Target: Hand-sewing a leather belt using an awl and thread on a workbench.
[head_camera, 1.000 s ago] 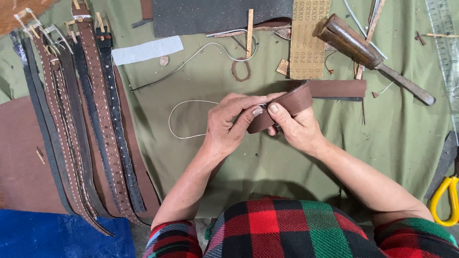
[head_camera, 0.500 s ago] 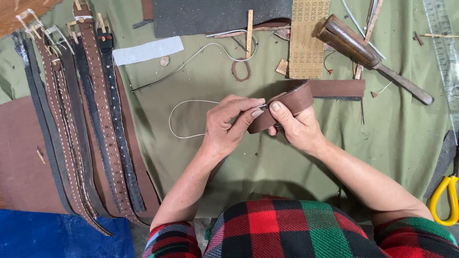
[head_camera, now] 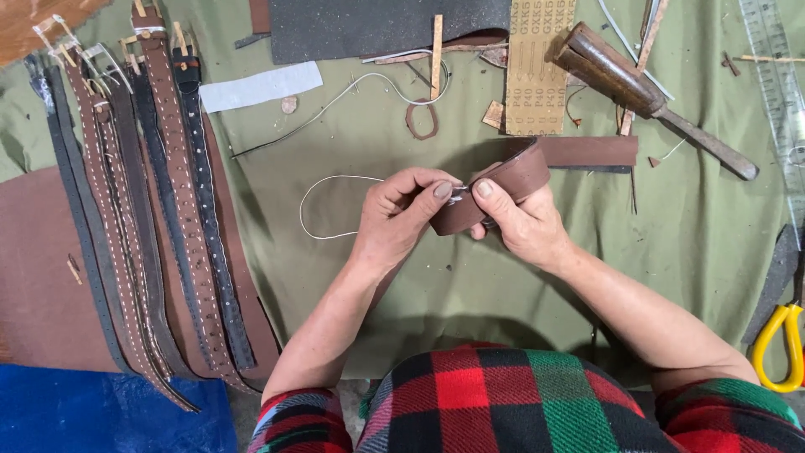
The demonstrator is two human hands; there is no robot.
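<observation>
So my left hand (head_camera: pixel 398 220) and right hand (head_camera: pixel 516 222) are both pinched on the folded end of a brown leather strap (head_camera: pixel 495 186), thumbs meeting at a tiny bright bit right at the fold, can't tell what that bit is. The strap is smooth, wide, and runs up and right from my fingers to lie flat on the green cloth (head_camera: pixel 352 277) covering the bench. A loop of thin white cord (head_camera: pixel 323 205) sits just left of my left hand. Further out, up top: one tan sandpaper strip (head_camera: pixel 537 67) with dark print on it, a dark gritty sheet (head_camera: pixel 369 29) beside it, and a worn wooden-handled tool (head_camera: pixel 646 96) lying at a slant. A pale rectangular label-like strip (head_camera: pixel 260 86) lies upper left. Far left there's a row of belts (head_camera: pixel 151 226), roughly six I think, some stitched in white, some punched with holes, buckles at the top. Yellow-handled tool (head_camera: pixel 780 348) at the right edge.
</observation>
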